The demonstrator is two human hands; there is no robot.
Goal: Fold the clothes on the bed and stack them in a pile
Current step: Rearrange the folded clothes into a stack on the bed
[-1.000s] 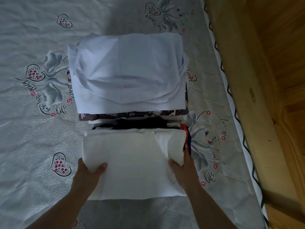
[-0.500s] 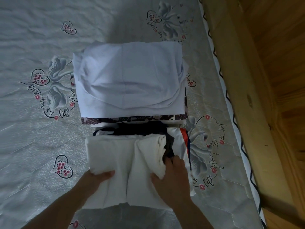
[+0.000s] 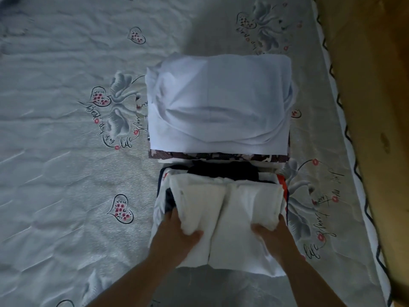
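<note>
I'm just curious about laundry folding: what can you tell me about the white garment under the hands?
The white garment looks like soft, thick cloth, folded into two side-by-side panels with a crease between them. It lies on darker clothes on the bed. The left hand grips its left panel and the right hand its right.

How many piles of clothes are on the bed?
2. The far pile, topped by a pale folded garment, sits mid-bed. The near pile lies just in front, topped by a white garment gripped by the left hand and right hand. Layers underneath are mostly hidden.
</note>
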